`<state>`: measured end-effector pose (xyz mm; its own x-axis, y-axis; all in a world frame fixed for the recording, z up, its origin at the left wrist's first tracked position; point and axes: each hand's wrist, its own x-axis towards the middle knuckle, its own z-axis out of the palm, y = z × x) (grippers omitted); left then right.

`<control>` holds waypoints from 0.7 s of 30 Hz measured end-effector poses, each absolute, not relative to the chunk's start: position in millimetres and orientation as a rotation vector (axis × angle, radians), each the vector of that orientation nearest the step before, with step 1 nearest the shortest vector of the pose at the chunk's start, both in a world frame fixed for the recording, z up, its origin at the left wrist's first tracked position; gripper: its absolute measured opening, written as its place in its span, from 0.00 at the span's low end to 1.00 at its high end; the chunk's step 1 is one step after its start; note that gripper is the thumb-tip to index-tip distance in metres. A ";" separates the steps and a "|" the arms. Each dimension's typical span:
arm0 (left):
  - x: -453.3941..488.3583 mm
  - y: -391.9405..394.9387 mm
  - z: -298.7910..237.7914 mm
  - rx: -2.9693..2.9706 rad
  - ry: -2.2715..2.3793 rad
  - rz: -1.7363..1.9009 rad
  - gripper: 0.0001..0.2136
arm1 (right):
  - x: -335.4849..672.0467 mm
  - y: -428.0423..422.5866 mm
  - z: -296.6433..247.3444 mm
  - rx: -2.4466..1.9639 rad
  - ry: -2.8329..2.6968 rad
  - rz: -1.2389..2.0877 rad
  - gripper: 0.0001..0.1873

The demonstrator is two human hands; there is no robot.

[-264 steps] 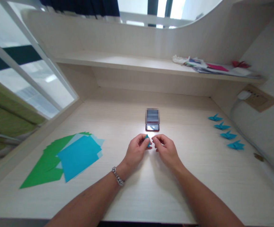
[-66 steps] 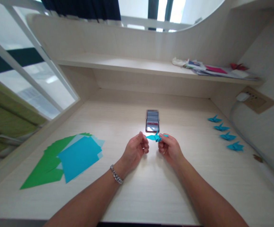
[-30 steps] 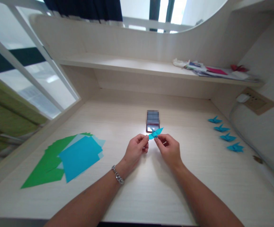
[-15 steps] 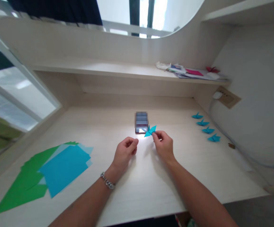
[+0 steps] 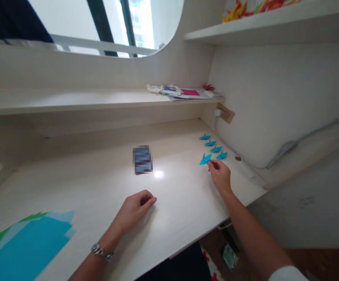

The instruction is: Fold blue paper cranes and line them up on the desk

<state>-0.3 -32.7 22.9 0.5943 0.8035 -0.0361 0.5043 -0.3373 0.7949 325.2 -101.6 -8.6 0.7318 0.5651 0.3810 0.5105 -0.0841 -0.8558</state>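
Note:
My right hand point(image 5: 219, 175) pinches a small blue paper crane point(image 5: 205, 159) and holds it out to the right, just beside a row of several finished blue cranes point(image 5: 213, 146) near the desk's right end. My left hand point(image 5: 134, 208) rests on the desk in a loose curl with nothing in it. A phone point(image 5: 142, 160) lies flat on the desk between and beyond the hands.
A stack of blue and green paper sheets point(image 5: 25, 246) lies at the desk's near left. A shelf point(image 5: 99, 99) above carries papers point(image 5: 183, 92) at its right end. A wall socket point(image 5: 225, 113) with a cable sits by the cranes. The desk's edge point(image 5: 239, 207) drops off at right.
The left hand let go of the crane and sank to the desk. The right hand carried the crane rightward to the row of cranes, and the view swung right with it.

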 end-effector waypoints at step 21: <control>-15.9 -81.0 -11.3 2.143 1.349 0.582 0.16 | 442.1 -148.9 -47.6 -2.166 -0.703 -0.093 0.15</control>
